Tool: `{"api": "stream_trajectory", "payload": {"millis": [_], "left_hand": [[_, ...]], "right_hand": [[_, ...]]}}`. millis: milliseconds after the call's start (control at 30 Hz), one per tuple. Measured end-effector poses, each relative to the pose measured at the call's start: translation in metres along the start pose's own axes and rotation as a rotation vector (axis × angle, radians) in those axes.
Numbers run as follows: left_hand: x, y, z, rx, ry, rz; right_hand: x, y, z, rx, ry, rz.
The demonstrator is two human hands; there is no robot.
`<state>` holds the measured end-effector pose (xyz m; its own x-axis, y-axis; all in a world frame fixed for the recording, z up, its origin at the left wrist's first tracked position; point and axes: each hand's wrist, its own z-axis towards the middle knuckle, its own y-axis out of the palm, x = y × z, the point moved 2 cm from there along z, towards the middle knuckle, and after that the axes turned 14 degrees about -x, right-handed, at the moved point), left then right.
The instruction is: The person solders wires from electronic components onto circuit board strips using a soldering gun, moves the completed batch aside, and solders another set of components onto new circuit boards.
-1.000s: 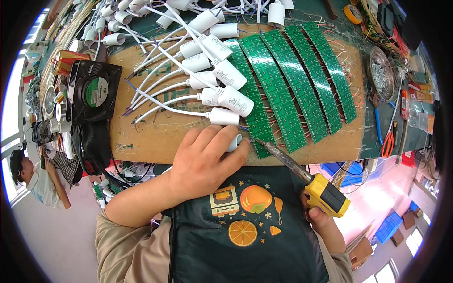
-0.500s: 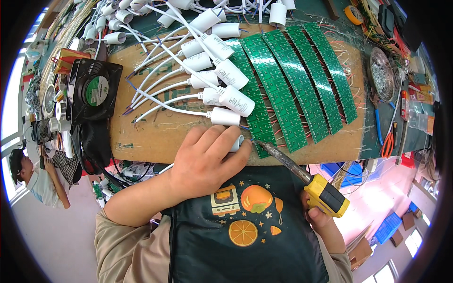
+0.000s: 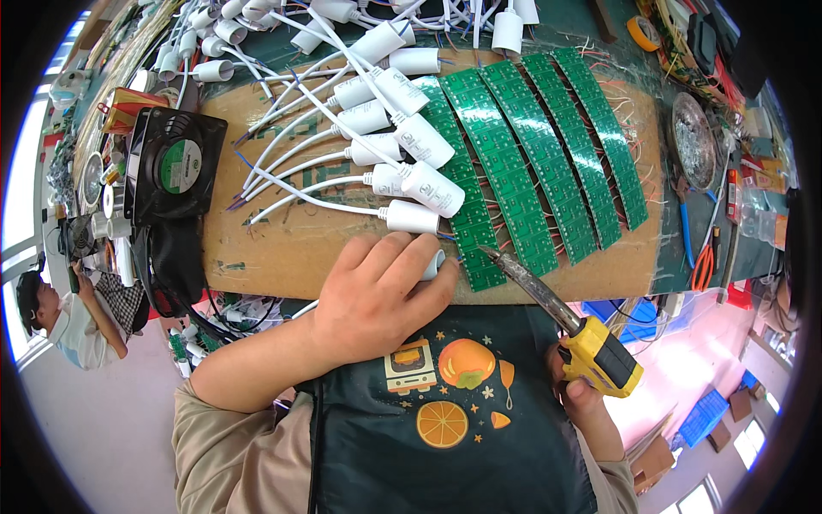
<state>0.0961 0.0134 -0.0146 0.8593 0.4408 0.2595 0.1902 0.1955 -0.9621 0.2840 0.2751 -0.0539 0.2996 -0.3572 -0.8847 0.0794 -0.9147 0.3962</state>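
Observation:
My left hand (image 3: 364, 295) is closed around a white cylindrical plug housing (image 3: 435, 265) at the near edge of the board. A white cable (image 3: 304, 309) shows under the wrist, and the fingers hide most of the housing. In my right hand (image 3: 584, 401) is a soldering iron (image 3: 604, 355) with a yellow and black handle. Its tip points left, over the near end of the leftmost strip of green circuit boards (image 3: 472, 231). Several more strips (image 3: 520, 163) fan out to the right. Beside my left fingers lies another white housing (image 3: 409, 217) from a stack with cables.
A black fan (image 3: 174, 167) stands left of the brown work board (image 3: 282, 257). More white housings (image 3: 377, 41) crowd the back. At right are a metal dish (image 3: 693, 141), blue-handled pliers (image 3: 687, 231) and orange-handled scissors (image 3: 704, 264). Another person (image 3: 86, 317) is at far left.
The soldering iron has shifted slightly right, its tip drawing away from the housing in my left hand. My left hand stays almost in place, still gripping the housing.

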Motion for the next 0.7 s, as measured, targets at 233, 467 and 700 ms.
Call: {"api": "stream_trajectory", "payload": {"millis": [233, 467, 700], "left_hand": [[-0.001, -0.005, 0.001, 0.030, 0.033, 0.053], [-0.022, -0.017, -0.005, 0.091, 0.012, 0.153], [-0.058, -0.055, 0.027, 0.247, -0.006, 0.043]], "right_hand": [[-0.006, 0.002, 0.005, 0.011, 0.005, 0.055], [-0.012, 0.010, 0.015, 0.039, -0.110, 0.130], [-0.007, 0.005, 0.014, -0.007, -0.107, 0.192]]}}
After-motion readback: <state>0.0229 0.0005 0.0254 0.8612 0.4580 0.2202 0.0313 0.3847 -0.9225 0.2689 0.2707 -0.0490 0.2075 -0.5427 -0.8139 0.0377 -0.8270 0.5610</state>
